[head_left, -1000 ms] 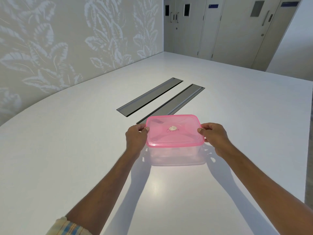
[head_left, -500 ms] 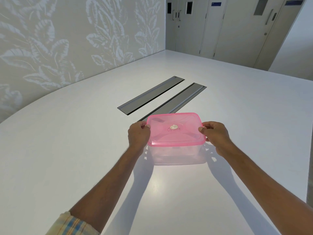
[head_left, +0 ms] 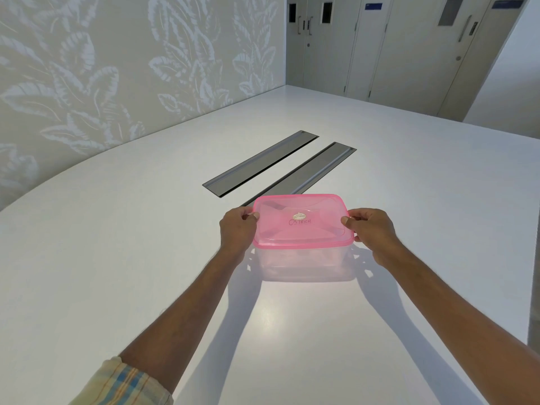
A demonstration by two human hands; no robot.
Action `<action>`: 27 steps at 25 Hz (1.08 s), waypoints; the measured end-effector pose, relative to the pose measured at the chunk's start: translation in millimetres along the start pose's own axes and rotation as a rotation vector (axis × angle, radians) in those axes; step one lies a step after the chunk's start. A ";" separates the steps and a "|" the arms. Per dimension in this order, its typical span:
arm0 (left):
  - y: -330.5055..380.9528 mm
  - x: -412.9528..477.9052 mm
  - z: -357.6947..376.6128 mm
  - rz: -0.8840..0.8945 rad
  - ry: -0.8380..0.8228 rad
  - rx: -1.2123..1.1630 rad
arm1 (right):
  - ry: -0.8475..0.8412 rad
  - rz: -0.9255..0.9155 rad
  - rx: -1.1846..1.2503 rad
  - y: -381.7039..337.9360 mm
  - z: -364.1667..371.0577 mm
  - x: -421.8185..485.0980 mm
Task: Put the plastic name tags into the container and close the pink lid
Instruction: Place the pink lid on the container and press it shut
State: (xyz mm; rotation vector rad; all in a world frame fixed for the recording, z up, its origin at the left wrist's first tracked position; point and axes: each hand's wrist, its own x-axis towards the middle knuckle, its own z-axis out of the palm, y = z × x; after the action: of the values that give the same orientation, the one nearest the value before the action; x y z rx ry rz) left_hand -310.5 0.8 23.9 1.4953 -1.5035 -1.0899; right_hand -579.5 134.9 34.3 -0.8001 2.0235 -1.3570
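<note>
A clear plastic container (head_left: 302, 264) stands on the white table (head_left: 117, 258) in front of me. The translucent pink lid (head_left: 301, 222) lies on top of it, with a small oval sticker and handwritten lettering on it. My left hand (head_left: 237, 230) grips the lid's left edge, thumb on top. My right hand (head_left: 371, 229) grips the lid's right edge the same way. Through the cloudy walls I cannot make out any name tags, and none lie on the table.
Two long grey metal hatch covers (head_left: 260, 163) (head_left: 318, 171) are set flush into the table just beyond the container. A leaf-patterned wall (head_left: 117, 68) runs along the left. Grey doors (head_left: 409, 48) stand past the table's far end.
The container and both hands have shifted slightly away from me toward the hatch covers. Both hands keep their hold on the lid's ends.
</note>
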 end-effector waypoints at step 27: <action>16.1 57.8 40.8 0.208 -0.091 0.564 | 0.035 -0.052 -0.099 7.2 6.9 5.4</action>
State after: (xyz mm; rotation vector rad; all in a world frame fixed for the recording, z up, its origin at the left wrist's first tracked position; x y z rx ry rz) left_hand -357.1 -54.8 20.3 1.6129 -2.0964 -0.6424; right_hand -579.2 129.0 24.6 -0.8841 2.1247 -1.3160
